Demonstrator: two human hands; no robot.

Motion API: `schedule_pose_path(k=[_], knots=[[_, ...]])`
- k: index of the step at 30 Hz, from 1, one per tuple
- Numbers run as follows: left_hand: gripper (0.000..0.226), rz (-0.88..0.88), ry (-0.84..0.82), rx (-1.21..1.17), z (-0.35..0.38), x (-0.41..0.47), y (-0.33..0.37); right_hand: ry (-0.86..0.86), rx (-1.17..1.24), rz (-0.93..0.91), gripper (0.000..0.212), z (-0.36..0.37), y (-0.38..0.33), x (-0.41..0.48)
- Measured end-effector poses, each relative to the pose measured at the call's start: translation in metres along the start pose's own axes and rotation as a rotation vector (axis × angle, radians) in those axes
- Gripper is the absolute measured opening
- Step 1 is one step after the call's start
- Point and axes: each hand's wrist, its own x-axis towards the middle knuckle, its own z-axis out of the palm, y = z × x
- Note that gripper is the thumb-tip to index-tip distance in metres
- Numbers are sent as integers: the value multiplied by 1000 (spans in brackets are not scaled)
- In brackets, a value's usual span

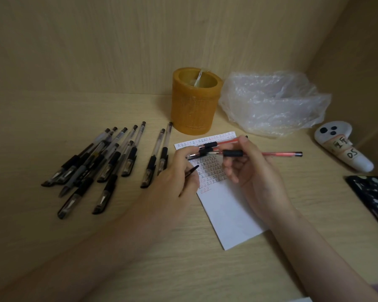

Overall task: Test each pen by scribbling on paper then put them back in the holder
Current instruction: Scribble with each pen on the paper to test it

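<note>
Right hand [247, 171] pinches the uncapped red pen [271, 154], axis horizontal, tip leftward over the paper [227, 210]; left hand [179, 173] pinches its cap [191, 171].

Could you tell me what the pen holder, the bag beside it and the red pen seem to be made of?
The pen holder looks like bamboo or amber resin: a matt, finely ribbed wall with a thick rim; which one is unclear. The bag is thin clear plastic film, crinkled and glossy. The red pen, held by the right hand, seems clear plastic with a black, probably rubber, grip.
</note>
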Motion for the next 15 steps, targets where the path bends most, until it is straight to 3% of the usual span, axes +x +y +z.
schedule_pose_path(k=[4,15], knots=[[49,26,-27,-50,3,1,-2,3,-73,-16,25,2,-1,-3],[59,98,-99,13,5,-3,-1,-18,-283,-74,34,8,0,-8]])
